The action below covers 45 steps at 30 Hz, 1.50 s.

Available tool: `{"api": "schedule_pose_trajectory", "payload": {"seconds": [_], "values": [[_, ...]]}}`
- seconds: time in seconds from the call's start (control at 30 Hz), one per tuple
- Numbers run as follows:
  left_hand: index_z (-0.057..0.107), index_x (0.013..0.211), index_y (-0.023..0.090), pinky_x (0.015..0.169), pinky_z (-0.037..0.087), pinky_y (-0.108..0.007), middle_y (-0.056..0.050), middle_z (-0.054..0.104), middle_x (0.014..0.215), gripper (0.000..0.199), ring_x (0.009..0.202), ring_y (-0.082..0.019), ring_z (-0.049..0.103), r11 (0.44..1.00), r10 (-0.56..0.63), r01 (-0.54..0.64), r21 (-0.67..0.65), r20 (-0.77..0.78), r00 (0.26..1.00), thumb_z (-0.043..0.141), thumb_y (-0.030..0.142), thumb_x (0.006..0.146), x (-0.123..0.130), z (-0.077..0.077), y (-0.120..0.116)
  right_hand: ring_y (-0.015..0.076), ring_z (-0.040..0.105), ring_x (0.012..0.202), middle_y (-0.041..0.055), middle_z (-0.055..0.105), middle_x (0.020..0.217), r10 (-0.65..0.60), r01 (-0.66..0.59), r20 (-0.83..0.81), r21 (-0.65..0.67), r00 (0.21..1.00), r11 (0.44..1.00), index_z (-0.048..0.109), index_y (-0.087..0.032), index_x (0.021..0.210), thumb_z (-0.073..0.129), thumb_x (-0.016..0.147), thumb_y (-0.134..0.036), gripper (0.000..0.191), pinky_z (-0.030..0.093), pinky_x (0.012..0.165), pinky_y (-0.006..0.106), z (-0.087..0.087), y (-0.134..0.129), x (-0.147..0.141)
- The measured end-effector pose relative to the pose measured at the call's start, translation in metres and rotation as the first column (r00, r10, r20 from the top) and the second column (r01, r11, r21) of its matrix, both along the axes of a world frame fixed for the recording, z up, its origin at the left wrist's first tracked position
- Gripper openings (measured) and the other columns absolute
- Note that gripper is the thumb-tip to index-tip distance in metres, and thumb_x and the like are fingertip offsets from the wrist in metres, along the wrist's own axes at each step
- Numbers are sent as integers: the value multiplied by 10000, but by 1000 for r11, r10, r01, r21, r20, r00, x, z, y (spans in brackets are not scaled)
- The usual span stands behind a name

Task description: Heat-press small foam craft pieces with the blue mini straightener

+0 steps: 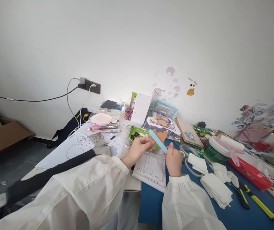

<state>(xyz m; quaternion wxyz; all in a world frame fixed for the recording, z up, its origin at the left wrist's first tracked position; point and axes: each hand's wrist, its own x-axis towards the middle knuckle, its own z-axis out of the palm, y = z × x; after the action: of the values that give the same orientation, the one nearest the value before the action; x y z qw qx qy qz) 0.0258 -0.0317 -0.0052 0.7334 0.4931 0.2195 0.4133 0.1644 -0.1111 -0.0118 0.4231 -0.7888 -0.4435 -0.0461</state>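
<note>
My right hand grips the blue stick, length past the fingers likely for reach; my left hand seemingly pinches the orange piece.

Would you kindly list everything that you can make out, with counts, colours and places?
Strip: one, light blue, centre
Cutout: one, orange, behind the strip
Tray: one, green, centre
Printed form: one, white, front centre
Drawing sheets: several, white, left
Pouch: one, clear and turquoise, near wall
Stickers: many, mixed colours, on wall
Cardboard box: one, brown, far left
Tub: one, white and green, right
Long box: one, red, right
Tissue-like pieces: several, white, right
Clutter: uncounted, mixed colours, far right
Left grip: one, white-sleeved, fingertips by the cutout
Right grip: one, white-sleeved, holding the strip
</note>
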Motion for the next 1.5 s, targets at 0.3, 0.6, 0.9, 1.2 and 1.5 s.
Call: {"api": "schedule_pose_trajectory", "payload": {"seconds": [0.3, 0.6, 0.9, 1.2, 1.5], "values": [[668, 606, 153, 610, 498, -261, -20, 661, 598, 317, 583, -137, 604, 992, 36, -33, 124, -22, 999, 791, 440, 551, 1, -3, 3, 244, 592, 539, 91, 608, 452, -78, 79, -31, 24, 996, 997, 614, -213, 534, 190, 907, -439, 608, 353, 593, 329, 3, -3, 3], [660, 609, 155, 626, 495, -263, -14, 659, 593, 293, 594, -140, 607, 988, 34, -25, 152, -54, 998, 782, 417, 565, -6, 2, 3, 217, 563, 490, 58, 603, 445, -100, 107, -140, 40, 985, 993, 595, -222, 509, 213, 917, -399, 587, 358, 602, 323, 4, -5, 9], [644, 612, 140, 494, 438, -209, -1, 635, 560, 284, 490, -106, 577, 990, 53, -38, 138, -109, 993, 787, 380, 564, -12, 7, 5, 122, 561, 533, -28, 586, 583, -118, 158, -462, 50, 879, 986, 604, -164, 704, 403, 930, -456, 421, 465, 608, 291, -2, 0, 27], [583, 693, 161, 343, 330, -173, 22, 641, 534, 350, 330, -63, 473, 977, 154, -123, 175, -181, 971, 781, 415, 555, -19, 15, 11, 178, 615, 864, 62, 608, 1052, 142, 95, -862, 214, 486, 972, 569, -157, 1104, 533, 893, -365, 298, 531, 728, 362, -10, 20, 45], [544, 756, 174, 304, 224, -124, 93, 510, 404, 360, 273, -13, 335, 953, 247, -222, 205, -104, 963, 763, 383, 561, -25, 36, 20, 113, 594, 671, 24, 617, 878, 421, 125, -872, 460, 251, 879, 586, -142, 1005, 516, 904, -371, 259, 515, 576, 265, -7, 17, 32]]}}
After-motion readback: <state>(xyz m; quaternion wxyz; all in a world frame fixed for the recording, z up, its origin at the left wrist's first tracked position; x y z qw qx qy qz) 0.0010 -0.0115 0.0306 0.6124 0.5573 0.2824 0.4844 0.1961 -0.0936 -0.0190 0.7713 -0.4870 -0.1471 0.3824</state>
